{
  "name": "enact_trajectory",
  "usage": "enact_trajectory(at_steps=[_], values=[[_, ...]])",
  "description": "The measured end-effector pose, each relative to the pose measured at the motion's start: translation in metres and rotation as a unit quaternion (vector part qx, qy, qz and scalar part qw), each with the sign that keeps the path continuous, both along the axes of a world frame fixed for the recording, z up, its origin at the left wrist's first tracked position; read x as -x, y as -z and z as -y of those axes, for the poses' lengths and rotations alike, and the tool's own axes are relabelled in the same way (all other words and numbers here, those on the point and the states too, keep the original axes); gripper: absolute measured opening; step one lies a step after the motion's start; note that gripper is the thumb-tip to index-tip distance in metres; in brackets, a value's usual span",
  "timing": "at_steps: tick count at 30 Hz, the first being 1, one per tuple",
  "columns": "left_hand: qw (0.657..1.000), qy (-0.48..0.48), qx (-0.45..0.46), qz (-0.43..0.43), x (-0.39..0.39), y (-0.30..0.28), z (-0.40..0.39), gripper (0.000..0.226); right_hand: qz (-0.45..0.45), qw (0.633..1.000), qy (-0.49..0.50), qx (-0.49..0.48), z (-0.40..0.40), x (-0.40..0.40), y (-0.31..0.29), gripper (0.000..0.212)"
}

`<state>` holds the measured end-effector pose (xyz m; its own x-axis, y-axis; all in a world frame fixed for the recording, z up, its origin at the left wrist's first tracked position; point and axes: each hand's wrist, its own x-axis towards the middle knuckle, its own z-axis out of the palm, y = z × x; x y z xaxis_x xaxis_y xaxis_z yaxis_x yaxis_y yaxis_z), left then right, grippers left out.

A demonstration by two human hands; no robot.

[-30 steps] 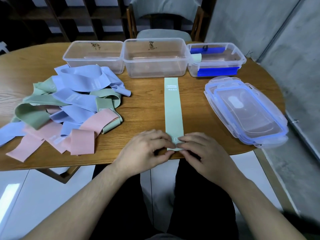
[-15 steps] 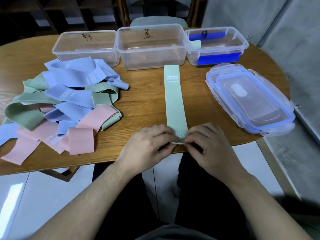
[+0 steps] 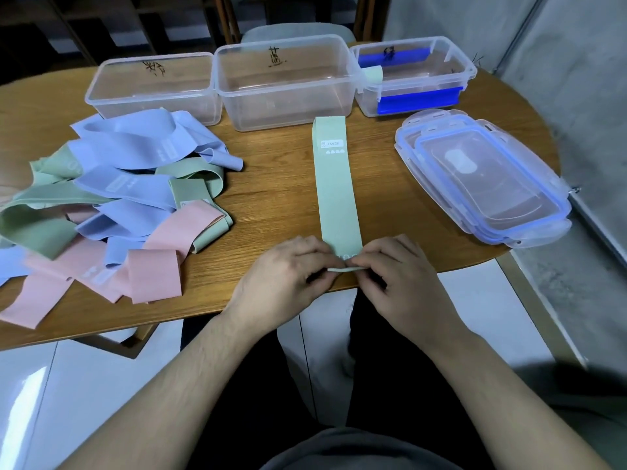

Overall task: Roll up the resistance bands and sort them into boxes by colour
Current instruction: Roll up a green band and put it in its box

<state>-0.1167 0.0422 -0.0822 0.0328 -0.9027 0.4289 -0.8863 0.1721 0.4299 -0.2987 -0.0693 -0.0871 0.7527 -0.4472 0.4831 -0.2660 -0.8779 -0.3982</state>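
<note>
I look down on a round wooden table (image 3: 278, 184) over pale floor tiles. My left hand (image 3: 281, 283) and right hand (image 3: 403, 279) meet at the table's near edge, both pinching the turned-up near end of the green band (image 3: 336, 191), which lies flat and runs straight away toward the middle box (image 3: 285, 83). Left of it sits the pile of bands (image 3: 112, 205), blue, green and pink. The left box (image 3: 152, 86) and right box (image 3: 414, 72) flank the middle one; stacked lids (image 3: 481, 178) lie right.
</note>
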Motion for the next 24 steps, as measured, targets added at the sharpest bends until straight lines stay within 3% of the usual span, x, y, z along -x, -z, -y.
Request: enact_trajectory(at_steps=[8,12,20,24], values=[[0.997,-0.007,-0.035,-0.068,0.001,-0.006,0.0,0.017,-0.008,0.992,-0.003,-0.124,0.001,0.003,-0.008,0.022],[0.995,0.0,-0.051,-0.09,0.001,-0.006,0.002,0.017,-0.011,0.98,0.01,-0.198,0.002,0.006,-0.013,0.012],[0.999,-0.013,-0.032,-0.038,0.004,-0.007,0.002,0.016,-0.039,0.981,0.021,-0.187,0.004,-0.004,-0.016,0.005],[0.997,-0.029,-0.038,-0.054,0.003,-0.005,0.001,0.02,-0.04,0.984,0.027,-0.174,0.003,-0.005,-0.014,0.007]])
